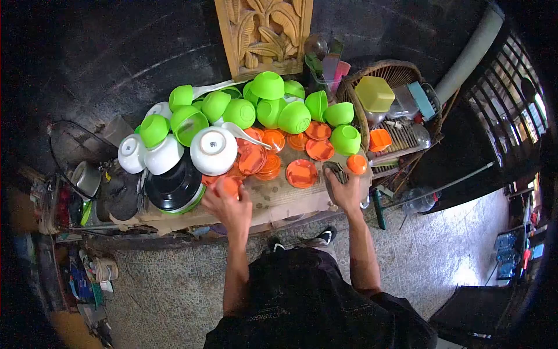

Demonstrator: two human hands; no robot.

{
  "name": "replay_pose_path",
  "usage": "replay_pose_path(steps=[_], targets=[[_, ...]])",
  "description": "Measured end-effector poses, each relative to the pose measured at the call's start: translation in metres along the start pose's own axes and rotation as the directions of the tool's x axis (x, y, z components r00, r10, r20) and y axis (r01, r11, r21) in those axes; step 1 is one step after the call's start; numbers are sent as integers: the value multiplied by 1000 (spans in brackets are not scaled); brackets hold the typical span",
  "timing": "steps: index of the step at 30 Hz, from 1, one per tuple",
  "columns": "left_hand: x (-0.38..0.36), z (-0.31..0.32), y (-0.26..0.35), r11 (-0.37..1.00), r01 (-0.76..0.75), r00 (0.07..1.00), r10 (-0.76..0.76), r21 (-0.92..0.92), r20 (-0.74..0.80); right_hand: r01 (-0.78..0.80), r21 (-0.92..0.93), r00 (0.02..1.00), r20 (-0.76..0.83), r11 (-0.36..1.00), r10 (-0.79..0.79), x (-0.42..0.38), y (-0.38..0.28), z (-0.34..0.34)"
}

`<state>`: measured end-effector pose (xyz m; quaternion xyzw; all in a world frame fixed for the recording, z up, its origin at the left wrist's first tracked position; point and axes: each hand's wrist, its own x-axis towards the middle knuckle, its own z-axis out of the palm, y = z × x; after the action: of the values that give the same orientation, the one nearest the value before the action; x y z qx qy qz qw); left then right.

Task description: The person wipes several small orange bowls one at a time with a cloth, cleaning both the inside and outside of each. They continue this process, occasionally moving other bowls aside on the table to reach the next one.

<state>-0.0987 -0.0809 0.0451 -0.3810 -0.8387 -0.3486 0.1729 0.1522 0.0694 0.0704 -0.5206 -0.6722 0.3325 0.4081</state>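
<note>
My left hand [228, 203] is closed at the rim of an orange saucer [231, 185] near the table's front edge, just below a white bowl [213, 152] turned upside down. My right hand [345, 193] grips a crumpled dark grey-green cloth [333, 173] at the table's right side. Between the hands lies a single orange saucer [301, 174]. Behind it are more orange saucers [319, 149], some stacked. A small orange dish [357, 164] sits just right of the cloth. Many green bowls [268, 86] are piled at the back.
A black lidded pot [172, 186] stands left of my left hand, with upturned white bowls [164, 156] behind it. A wicker basket [401, 67] of containers is at the back right. Cardboard [273, 203] covers the table; a carved wooden panel [267, 32] leans on the wall.
</note>
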Motion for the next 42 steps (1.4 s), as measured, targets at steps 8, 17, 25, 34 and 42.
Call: replay_pose_path(steps=[8,17,25,34,42], targets=[[2,-1,-20,983,130,977,-149,126,155,11,33,980,196,999,-18,-16,-12,27],[3,2,-28,954,147,988,-156,-261,-15,14,71,962,272,997,-33,-24,-29,32],[8,3,-25,479,340,929,-302,-809,212,169,5,866,477,986,-151,-45,-25,65],[-1,12,6,-295,592,746,-150,-750,648,25,-119,873,486,993,37,-33,-24,68],[-24,46,26,-429,760,582,113,-489,805,-153,105,959,255,983,122,-23,-35,38]])
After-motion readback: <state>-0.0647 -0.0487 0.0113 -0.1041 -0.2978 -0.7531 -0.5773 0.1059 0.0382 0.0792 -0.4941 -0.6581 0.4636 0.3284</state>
